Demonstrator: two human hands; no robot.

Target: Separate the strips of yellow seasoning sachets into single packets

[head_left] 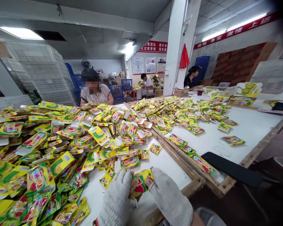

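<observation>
Both my hands wear whitish knit gloves, with some fingertips bare. Between them, near the table's front edge, is a small printed carton (139, 183) in yellow, green and red. My left hand (118, 197) grips its left side, fingers bent over it. On the other side my right hand (171, 197) pinches its right end between thumb and fingers. A big heap of similar flat cartons (63, 130) covers the table to the left. Shiny foil packets (37, 205) lie at the heap's lower left. A small packet (107, 179) sits just beyond my left hand.
A wooden strip (174, 152) divides the white tabletop (252, 125). More cartons (181, 114) are piled beyond it. A black padded board (232, 169) juts over the right edge. One person (96, 91) sits across the heap; others sit farther back. Stacked crates (47, 75) stand left.
</observation>
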